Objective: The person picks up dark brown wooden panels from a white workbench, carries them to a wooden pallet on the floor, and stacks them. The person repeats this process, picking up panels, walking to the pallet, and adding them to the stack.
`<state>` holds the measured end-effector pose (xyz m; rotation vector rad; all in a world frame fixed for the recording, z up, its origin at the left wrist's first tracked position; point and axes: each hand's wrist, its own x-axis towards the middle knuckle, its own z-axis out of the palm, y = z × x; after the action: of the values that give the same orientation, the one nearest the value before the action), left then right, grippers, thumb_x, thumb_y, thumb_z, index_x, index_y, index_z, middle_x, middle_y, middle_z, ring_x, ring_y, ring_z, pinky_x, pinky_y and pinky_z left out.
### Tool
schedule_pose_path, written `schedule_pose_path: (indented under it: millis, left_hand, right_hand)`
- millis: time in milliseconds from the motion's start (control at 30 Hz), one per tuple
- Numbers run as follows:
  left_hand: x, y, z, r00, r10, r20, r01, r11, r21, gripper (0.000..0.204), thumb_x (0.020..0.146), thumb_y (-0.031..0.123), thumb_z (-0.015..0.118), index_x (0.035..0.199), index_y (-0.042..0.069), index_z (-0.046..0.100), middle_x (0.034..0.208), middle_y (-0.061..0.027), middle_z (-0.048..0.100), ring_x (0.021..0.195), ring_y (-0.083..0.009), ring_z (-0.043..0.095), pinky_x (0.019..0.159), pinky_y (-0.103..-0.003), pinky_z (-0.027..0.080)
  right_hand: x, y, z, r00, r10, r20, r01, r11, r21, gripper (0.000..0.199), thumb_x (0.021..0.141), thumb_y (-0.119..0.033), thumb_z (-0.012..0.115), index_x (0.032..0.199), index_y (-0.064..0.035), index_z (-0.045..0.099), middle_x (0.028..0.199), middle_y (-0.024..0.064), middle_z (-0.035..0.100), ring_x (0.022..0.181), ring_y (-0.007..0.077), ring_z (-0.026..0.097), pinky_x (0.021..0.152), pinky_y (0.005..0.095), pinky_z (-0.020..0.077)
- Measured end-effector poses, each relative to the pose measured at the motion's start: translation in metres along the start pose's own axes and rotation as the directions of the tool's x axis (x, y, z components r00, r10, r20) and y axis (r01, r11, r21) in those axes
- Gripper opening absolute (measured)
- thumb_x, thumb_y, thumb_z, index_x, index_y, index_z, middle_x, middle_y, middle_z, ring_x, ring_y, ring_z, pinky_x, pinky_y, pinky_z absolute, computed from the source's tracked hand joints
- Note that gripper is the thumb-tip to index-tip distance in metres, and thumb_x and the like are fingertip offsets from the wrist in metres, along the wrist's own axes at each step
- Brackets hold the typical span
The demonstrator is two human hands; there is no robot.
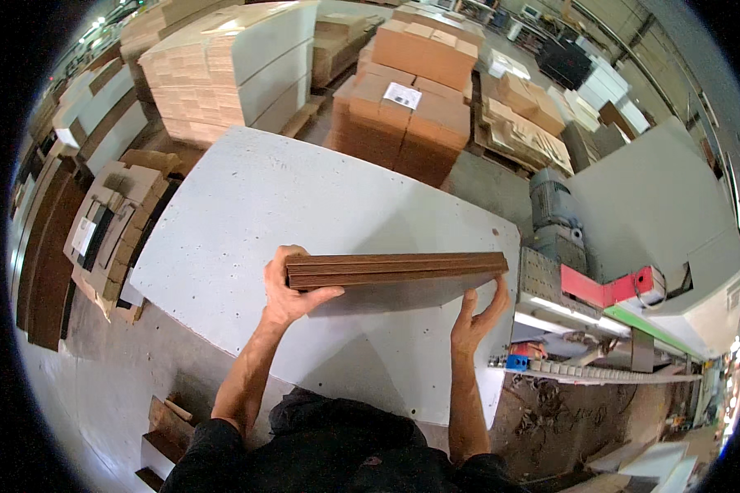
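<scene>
A stack of thin dark-brown boards [399, 267] is held edge-up over a pale grey worktable [222, 214]. My left hand [286, 289] wraps round the stack's left end, thumb along the near side and fingers behind. At the other end, my right hand [475, 316] supports the lower right corner with its fingertips, the thumb on the near side. The boards lie flush against each other, with thin lines between their long edges. Below them, the near face looks grey and shaded. Whether the bottom edge touches the table I cannot tell.
Right of the table stands a machine with a grey motor [551, 201], a red bracket [608, 286] and a cable chain [592, 374]. Beyond the table are cardboard boxes [403, 123] and a tall stack of panels [197, 90]. Wrapped packs [115, 222] stand at left; offcuts [168, 431] lie lower left.
</scene>
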<state>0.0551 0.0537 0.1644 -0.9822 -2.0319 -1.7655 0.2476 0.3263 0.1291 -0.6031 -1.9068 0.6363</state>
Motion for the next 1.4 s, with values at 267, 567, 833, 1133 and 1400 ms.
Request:
schedule_pose_path:
  millis: [267,567,833,1133,1400]
  left_hand:
    - [0.001,-0.019,0.01,0.984,-0.171,0.043,0.176,0.956,-0.236,0.057,0.065,0.022,0.093,0.101,0.003,0.053,0.084,-0.0042,0.062,0.076,-0.0128,0.062,0.068,-0.029,0.054]
    - [-0.001,0.003,0.013,0.973,-0.231,0.02,0.229,0.943,-0.242,0.055,0.082,0.041,0.079,0.11,0.0,0.056,0.096,-0.0061,0.061,0.088,-0.0132,0.057,0.077,-0.031,0.05]
    - [0.009,0.018,0.022,0.967,-0.243,-0.079,0.219,0.948,-0.231,0.055,0.09,0.045,0.066,0.123,0.002,0.057,0.104,-0.0094,0.061,0.096,-0.0177,0.056,0.085,-0.034,0.046]
    - [0.014,0.007,0.02,0.947,-0.319,-0.022,0.303,0.917,-0.261,0.067,0.086,0.039,0.073,0.137,0.004,0.048,0.111,-0.0098,0.059,0.101,-0.019,0.056,0.089,-0.035,0.048]
    - [0.001,0.014,0.018,0.966,-0.254,-0.049,0.242,0.955,-0.174,0.087,0.082,0.045,0.076,0.143,-0.002,0.036,0.123,-0.0214,0.057,0.114,-0.028,0.056,0.096,-0.042,0.047]
  right_hand:
    - [0.018,-0.08,0.006,0.786,-0.405,0.468,0.462,0.887,-0.008,0.085,0.081,-0.032,0.074,0.149,-0.0003,0.034,0.154,0.0224,0.031,0.146,0.0415,0.025,0.117,0.0568,0.019]
    - [0.064,-0.014,-0.034,0.831,-0.416,0.369,0.5,0.85,-0.168,0.063,0.083,-0.021,0.072,0.143,-0.0126,0.051,0.148,0.0166,0.045,0.137,0.0361,0.04,0.112,0.0513,0.0319]
    - [0.096,0.026,-0.015,0.911,-0.003,0.413,-0.232,0.823,0.519,0.053,0.082,-0.015,0.077,0.131,-0.0101,0.057,0.128,0.0053,0.056,0.116,0.019,0.052,0.099,0.0346,0.0436]
    - [0.086,0.009,0.027,0.965,0.123,0.231,-0.239,0.772,0.589,0.039,0.096,-0.025,0.064,0.129,-0.0072,0.055,0.12,0.0011,0.054,0.109,0.0127,0.05,0.097,0.0306,0.0388]
    - [0.071,0.01,0.018,0.928,0.215,0.304,-0.361,0.721,0.591,0.061,0.098,-0.053,0.051,0.136,-0.0056,0.053,0.123,0.0079,0.056,0.112,0.0188,0.052,0.103,0.0364,0.0356]
